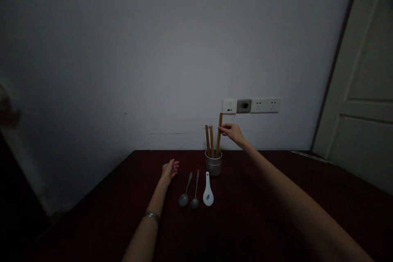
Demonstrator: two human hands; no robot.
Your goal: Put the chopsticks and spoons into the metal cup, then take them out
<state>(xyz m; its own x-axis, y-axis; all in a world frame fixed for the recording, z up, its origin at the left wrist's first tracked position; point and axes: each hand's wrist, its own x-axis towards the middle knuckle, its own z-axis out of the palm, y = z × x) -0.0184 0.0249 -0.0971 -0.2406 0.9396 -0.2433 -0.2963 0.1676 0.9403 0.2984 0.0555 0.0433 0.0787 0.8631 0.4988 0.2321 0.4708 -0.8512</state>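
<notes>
My right hand (232, 132) pinches chopsticks (220, 131) near their upper end; their lower end reaches into the grey metal cup (213, 166). Whether it is one stick or a pair, I cannot tell. More wooden chopsticks (209, 141) stand in the cup, leaning left. My left hand (170, 168) rests on the table with its fingers loosely curled, nothing visible in them. To its right lie a metal spoon with a wide bowl (183, 200), a slimmer metal spoon (195, 203) and a white ceramic spoon (208, 197) with a blue mark, all with handles pointing away from me.
The dark red table (245, 221) reaches back to a pale wall (172, 69). Sockets and a switch (258, 105) sit on the wall behind the cup, to the right. A white panelled door (362, 90) stands at the right edge.
</notes>
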